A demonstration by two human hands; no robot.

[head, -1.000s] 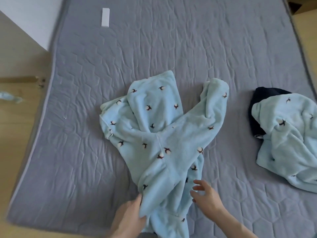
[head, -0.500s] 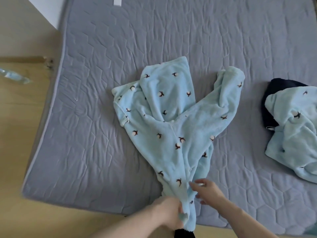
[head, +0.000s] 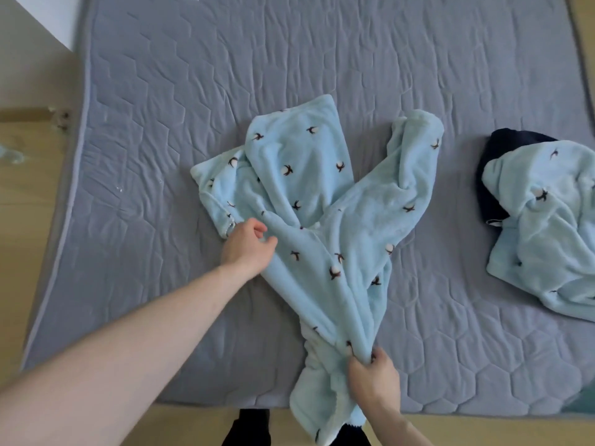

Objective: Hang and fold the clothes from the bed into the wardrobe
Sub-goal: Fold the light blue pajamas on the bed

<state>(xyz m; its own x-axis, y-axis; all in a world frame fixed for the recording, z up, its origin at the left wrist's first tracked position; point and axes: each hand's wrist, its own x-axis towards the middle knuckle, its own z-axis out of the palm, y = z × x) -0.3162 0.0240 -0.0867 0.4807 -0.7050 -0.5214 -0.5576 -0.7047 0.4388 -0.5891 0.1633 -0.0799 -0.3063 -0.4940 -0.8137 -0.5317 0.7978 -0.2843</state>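
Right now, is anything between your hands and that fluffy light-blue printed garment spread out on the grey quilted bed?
Nothing visible. The left hand already lies on the fluffy light-blue printed garment, and the right hand pinches its near end. The wardrobe is out of view.
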